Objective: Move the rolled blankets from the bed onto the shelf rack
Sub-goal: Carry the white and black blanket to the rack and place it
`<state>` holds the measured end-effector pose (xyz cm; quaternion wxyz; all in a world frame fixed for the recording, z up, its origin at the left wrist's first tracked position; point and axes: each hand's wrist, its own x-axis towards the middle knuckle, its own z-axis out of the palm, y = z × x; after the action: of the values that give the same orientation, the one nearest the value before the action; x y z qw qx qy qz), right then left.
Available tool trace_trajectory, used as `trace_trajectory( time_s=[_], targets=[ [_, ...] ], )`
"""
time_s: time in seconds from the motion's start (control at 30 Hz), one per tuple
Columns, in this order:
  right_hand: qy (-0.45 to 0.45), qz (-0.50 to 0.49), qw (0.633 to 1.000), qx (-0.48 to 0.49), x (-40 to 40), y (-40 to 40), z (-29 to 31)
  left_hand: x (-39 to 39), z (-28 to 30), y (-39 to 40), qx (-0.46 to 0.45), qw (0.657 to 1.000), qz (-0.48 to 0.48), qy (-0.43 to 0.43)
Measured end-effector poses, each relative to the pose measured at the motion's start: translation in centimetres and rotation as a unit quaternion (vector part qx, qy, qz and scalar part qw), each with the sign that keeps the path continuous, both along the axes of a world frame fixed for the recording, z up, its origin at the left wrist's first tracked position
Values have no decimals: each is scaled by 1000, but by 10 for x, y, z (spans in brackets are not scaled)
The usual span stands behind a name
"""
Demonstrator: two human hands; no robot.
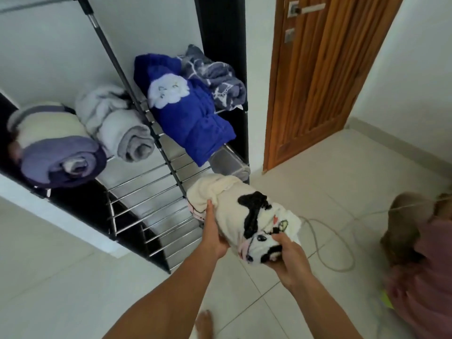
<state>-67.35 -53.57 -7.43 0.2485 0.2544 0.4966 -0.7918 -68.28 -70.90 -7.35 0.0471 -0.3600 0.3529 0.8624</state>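
Observation:
I hold a rolled cream blanket with black cow patches (241, 214) in both hands, in front of the lower right corner of the shelf rack (151, 192). My left hand (214, 231) grips its left side and my right hand (288, 260) grips its near end. Its far end touches the rack's front edge. On the rack's upper shelf lie a purple and cream roll (56, 152), a grey roll (117, 123), a blue blanket with a white cat face (188, 113) and a grey patterned blanket (215, 79).
A wooden door (315, 77) stands closed to the right of the rack. A person in a pink top (420, 255) crouches on the tiled floor at the right. A grey cable (325, 243) loops on the floor beneath the blanket. My bare foot (204, 324) shows at the bottom.

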Motion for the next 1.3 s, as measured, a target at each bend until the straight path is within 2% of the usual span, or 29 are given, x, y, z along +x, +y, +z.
trace_trajectory(
  time_s=[0.1,0.27,0.43,0.6,0.67,0.73,0.9,1.07,1.3],
  targets=[
    [-14,15,999,-25,-23,-41,-8,-28,-16,-41,-29,1000,-3,0],
    [-34,-24,996,-81,-57,-116,-37,-75,-34,-108,-85,996,-33,-3],
    [-19,-37,989,-142,-92,-178,-52,-127,-46,-158,-158,985,-40,-60],
    [4,-28,985,-169,-132,-222,-61,-145,-44,-172,-305,950,-33,-59],
    [4,-6,985,-172,-146,-236,-67,-149,-43,-174,-395,912,-76,-86],
    [0,13,986,-164,-158,-251,-74,-152,-45,-175,-441,886,-104,-98],
    [-24,77,993,-84,-179,-275,-89,-153,-43,-177,-438,882,-132,-111],
    [-36,120,992,-17,-173,-259,-83,-150,-40,-177,-427,875,-168,-152],
    [-46,135,989,47,-133,-189,-61,-118,-13,-137,-547,806,-198,-108]
  ],
)
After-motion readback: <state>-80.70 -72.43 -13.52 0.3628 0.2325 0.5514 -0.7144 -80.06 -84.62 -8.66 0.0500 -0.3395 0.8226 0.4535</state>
